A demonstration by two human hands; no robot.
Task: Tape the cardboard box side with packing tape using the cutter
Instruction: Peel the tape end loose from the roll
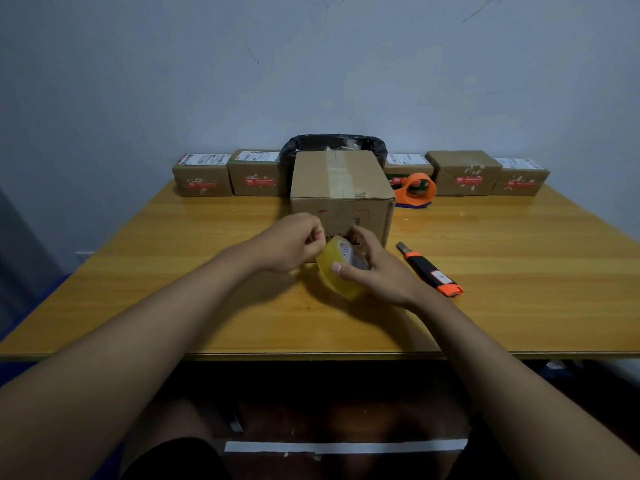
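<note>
A brown cardboard box [341, 188] stands in the middle of the wooden table [173, 271], with old tape along its top seam. Just in front of it, my right hand [374, 268] grips a yellowish roll of packing tape [337, 273], thumb on its outer face. My left hand [294, 242] pinches at the roll's upper left edge with closed fingertips; the tape end itself is too small to make out. An orange and black cutter [431, 270] lies on the table to the right of my right hand, blade end pointing away from me.
Several small brown parcels [204, 178] line the table's far edge against the wall. A black-lined bin [334, 145] stands behind the box. An orange tape dispenser [417, 188] sits to the box's right rear. My legs show below the table's front edge.
</note>
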